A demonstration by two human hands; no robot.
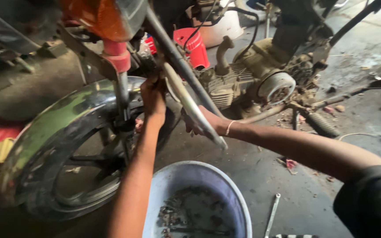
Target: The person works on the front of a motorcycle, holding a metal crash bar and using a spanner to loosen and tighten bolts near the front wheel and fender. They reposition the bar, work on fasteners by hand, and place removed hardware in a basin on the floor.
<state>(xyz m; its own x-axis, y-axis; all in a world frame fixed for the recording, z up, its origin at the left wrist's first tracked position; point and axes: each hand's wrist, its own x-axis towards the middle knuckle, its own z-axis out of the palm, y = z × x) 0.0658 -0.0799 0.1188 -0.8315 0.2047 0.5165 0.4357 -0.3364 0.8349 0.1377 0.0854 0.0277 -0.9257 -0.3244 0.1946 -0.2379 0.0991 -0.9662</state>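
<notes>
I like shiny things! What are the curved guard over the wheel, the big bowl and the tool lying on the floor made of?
The curved guard looks like painted metal: green, glossy, with bright reflections. The big bowl seems plastic, pale blue-white with a smooth matt wall, though enamelled metal is possible. The tool looks like bare steel, thin and silvery grey. The hands hold a pale, smooth bar, probably metal.
</notes>
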